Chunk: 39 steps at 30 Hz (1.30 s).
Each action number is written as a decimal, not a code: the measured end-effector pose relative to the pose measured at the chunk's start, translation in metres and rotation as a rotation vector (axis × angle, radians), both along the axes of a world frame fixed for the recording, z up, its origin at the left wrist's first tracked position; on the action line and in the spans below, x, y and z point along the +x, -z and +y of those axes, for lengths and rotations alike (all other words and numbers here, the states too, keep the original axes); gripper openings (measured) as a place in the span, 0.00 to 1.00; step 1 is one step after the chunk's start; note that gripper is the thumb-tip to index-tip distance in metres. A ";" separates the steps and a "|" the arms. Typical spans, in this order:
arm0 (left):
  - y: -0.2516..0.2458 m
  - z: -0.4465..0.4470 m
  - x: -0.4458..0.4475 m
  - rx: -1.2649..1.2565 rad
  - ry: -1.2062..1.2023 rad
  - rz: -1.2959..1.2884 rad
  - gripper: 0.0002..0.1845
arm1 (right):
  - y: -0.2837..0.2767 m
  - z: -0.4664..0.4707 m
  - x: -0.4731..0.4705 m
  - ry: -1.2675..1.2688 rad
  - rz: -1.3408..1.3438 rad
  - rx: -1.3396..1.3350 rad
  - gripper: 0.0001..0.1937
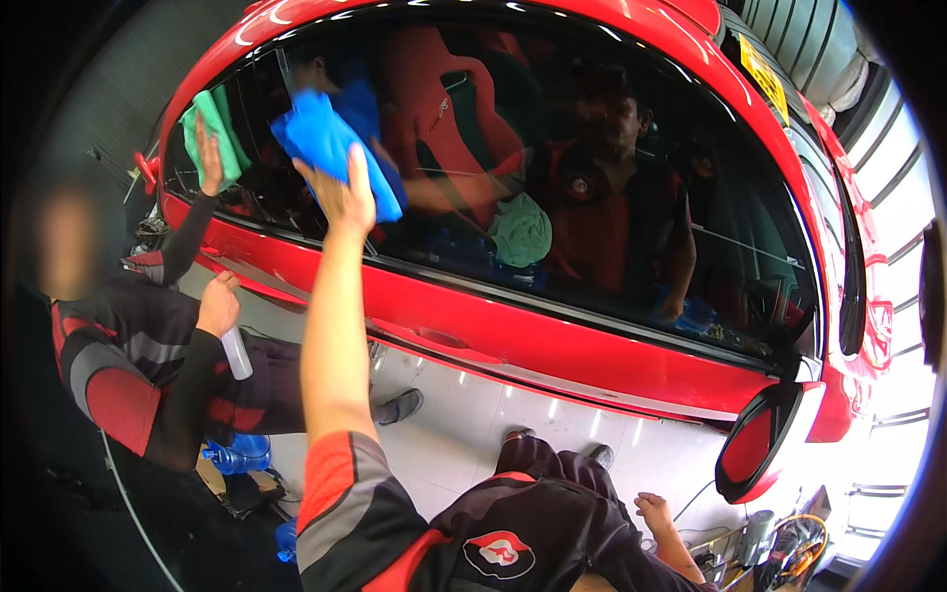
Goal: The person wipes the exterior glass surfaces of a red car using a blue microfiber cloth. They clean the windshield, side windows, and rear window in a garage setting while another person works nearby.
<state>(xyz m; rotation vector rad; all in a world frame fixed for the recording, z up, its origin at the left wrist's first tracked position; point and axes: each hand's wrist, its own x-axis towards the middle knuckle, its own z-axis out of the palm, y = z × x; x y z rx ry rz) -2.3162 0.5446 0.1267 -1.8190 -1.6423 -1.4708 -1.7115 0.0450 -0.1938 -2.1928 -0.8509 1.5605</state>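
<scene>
My left hand [344, 189] presses a folded blue cloth [333, 148] flat on the dark side window [444, 244] of a red car. The fingers lie partly over the cloth, which reaches up and to the right of the hand. My right hand [654, 510] hangs low at my side, away from the car, with its fingers curled; no object shows in it. The glass mirrors my arm and upper body. Behind the glass, a red and black car seat [459, 96] shows.
A co-worker at left holds a green cloth [214, 140] on the rear glass and a white bottle [237, 354] low down. The car's side mirror [762, 444] juts out at right. Blue water jugs [244, 453] stand lower left; equipment with cables [762, 533] lies lower right.
</scene>
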 end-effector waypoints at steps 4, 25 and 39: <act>0.119 -0.059 0.019 -0.141 -0.009 -0.164 0.45 | -0.003 -0.014 0.001 -0.024 0.011 -0.076 0.25; -0.073 0.032 0.181 -0.009 0.179 -0.738 0.34 | 0.001 -0.124 0.034 -0.178 -0.229 -0.192 0.20; -0.052 0.014 0.266 -0.006 -0.252 -0.624 0.39 | 0.051 -0.193 0.101 -0.446 -0.258 -0.233 0.16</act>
